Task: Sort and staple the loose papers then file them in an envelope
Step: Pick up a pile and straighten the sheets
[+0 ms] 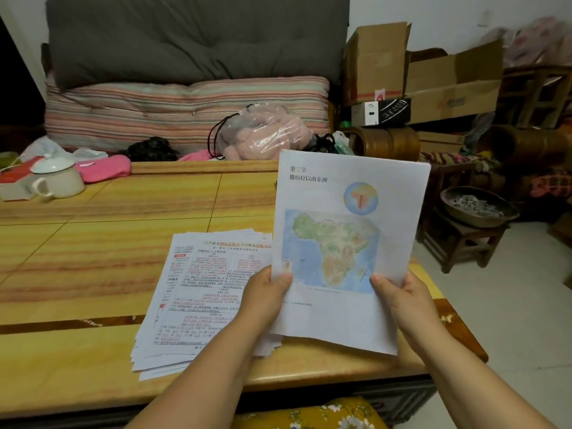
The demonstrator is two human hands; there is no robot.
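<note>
A sheet printed with a map of Africa [343, 243] is held upright above the right part of the wooden table [93, 258]. My left hand [266, 294] pinches its lower left edge, thumb on the front. My right hand [402, 300] pinches its lower right edge the same way. A fanned stack of loose papers [198, 301] with red and black print lies flat on the table, just left of the held sheet and partly under my left forearm. No stapler or envelope shows in view.
A white lidded enamel mug [57, 178] stands at the table's far left beside pink cloth [103, 168]. A clear bag of pink fabric [263, 133] lies behind the table against striped cushions. Cardboard boxes [433, 82] and a stool with a bowl [476, 207] stand at right.
</note>
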